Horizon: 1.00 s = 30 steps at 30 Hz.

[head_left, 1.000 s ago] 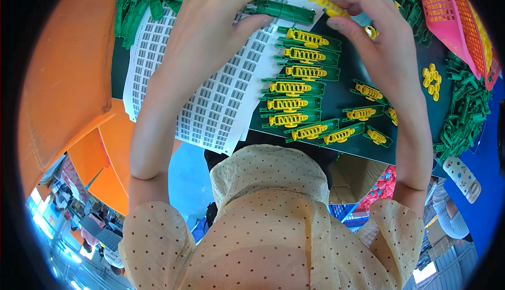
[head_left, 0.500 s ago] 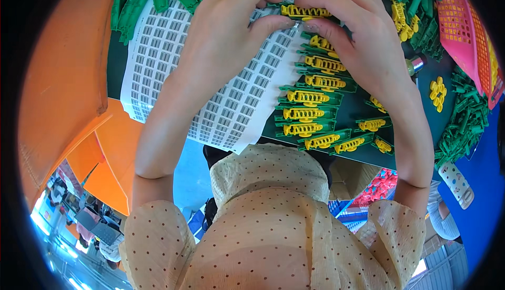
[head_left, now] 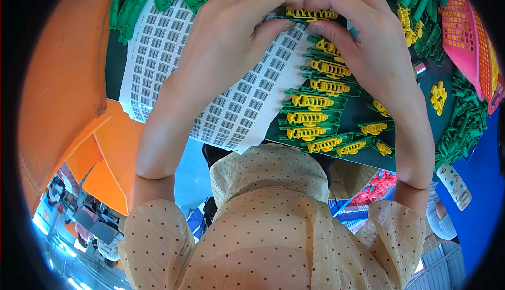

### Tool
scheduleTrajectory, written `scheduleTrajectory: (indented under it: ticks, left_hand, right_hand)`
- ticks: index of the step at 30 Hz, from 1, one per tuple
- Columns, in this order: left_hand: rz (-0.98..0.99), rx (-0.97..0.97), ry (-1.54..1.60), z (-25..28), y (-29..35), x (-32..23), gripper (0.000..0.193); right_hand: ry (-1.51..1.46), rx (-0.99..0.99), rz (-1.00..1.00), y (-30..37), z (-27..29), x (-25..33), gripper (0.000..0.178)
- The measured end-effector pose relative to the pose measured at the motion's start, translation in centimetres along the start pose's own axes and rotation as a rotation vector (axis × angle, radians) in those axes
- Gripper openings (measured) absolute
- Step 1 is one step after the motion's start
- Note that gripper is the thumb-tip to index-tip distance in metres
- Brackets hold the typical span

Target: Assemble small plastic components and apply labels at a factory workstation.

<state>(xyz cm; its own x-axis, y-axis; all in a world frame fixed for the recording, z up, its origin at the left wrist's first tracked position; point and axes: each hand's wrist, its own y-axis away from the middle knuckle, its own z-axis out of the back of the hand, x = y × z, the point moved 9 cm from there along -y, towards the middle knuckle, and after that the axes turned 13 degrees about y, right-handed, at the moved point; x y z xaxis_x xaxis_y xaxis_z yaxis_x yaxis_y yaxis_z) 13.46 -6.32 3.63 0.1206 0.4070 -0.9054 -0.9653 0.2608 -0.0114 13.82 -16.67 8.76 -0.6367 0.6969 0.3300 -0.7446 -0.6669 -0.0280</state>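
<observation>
At the far edge of the table, both my hands pinch a green plastic piece with a yellow ridged insert [head_left: 313,15]. My left hand [head_left: 236,35] is closed on its left end, thumb below and fingers above. My right hand [head_left: 365,29] grips the right end the same way. Under my left hand and forearm lies a white sheet of printed labels [head_left: 231,113] in a grid. Beside its right edge, similar green-and-yellow pieces [head_left: 310,102] lie in a column, several overlapping the sheet. My right hand partly covers the upper ones.
Loose green parts [head_left: 131,8] lie at the far left, with another heap [head_left: 463,124] at the right. Yellow parts [head_left: 438,98] lie near a pink basket [head_left: 458,32]. A white dotted case [head_left: 453,186] is on a blue surface. An orange panel [head_left: 63,69] stands left.
Both hands and the held piece have shifted slightly right. The column of green-and-yellow pieces also sits slightly farther right, while the sheet is almost unmoved.
</observation>
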Motion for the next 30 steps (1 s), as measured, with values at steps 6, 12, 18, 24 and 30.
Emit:
scheduleTrajectory:
  ticks: [6, 12, 18, 24, 30]
  left_hand:
    - [-1.241, -0.336, 0.354, 1.0, 3.3, -1.7, 0.021]
    - [-1.237, -0.342, 0.205, 1.0, 3.8, -2.1, 0.018]
    - [-0.43, 0.053, -0.396, 0.5, 2.0, -5.8, 0.017]
    - [-0.316, 0.06, -0.2, 0.1, 0.9, -3.1, 0.017]
    - [-1.053, -0.413, 0.531, 6.9, 5.1, -3.9, 0.019]
  right_hand:
    - [-0.026, 0.034, 0.012, -0.6, 0.5, 0.5, 0.02]
    - [0.0, 0.024, -0.017, -0.6, -0.2, 0.6, 0.02]
    - [0.082, -0.037, -0.018, -0.2, -0.3, 0.0, 0.021]
    - [-0.04, -0.062, -0.004, 0.0, 0.0, -0.2, 0.018]
    - [0.084, 0.037, -0.03, 0.7, 0.4, -1.0, 0.015]
